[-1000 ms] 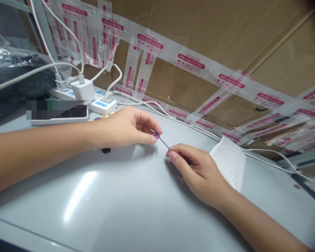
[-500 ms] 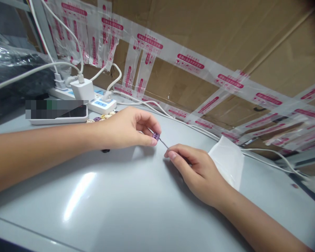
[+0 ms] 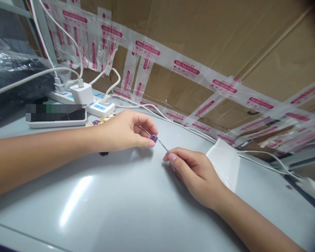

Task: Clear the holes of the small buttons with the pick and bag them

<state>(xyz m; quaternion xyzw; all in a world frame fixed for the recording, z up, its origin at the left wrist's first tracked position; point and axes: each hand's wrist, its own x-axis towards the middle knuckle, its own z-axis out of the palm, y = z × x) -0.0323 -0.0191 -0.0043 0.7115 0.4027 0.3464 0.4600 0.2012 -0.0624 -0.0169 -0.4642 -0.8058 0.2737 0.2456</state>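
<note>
My left hand (image 3: 124, 129) pinches a small purple bead-like piece (image 3: 153, 138) with slots in its face, between thumb and forefinger. A thin pale strand (image 3: 146, 130) shows behind the piece, inside the curl of my fingers. To the right, my right hand (image 3: 195, 171) grips a thin grey stick or stiff cord (image 3: 163, 146) between thumb and forefinger. Its tip points at the purple piece, close to it; I cannot tell whether they touch. Several small cream, yellow and purple pieces (image 3: 96, 122) lie behind my left wrist, partly hidden by it.
A white power strip (image 3: 102, 109) with a plugged-in charger (image 3: 81, 92) and cables stands at the back left. Before it lies a phone-like device (image 3: 57, 123), partly blurred out. A white packet (image 3: 224, 161) rests behind my right hand. A taped cardboard sheet (image 3: 189, 42) walls the back.
The purple piece has shifted slightly left and turned, with a strand now showing behind it. The gap between it and my right fingertips is slightly wider. The view has shifted a little.
</note>
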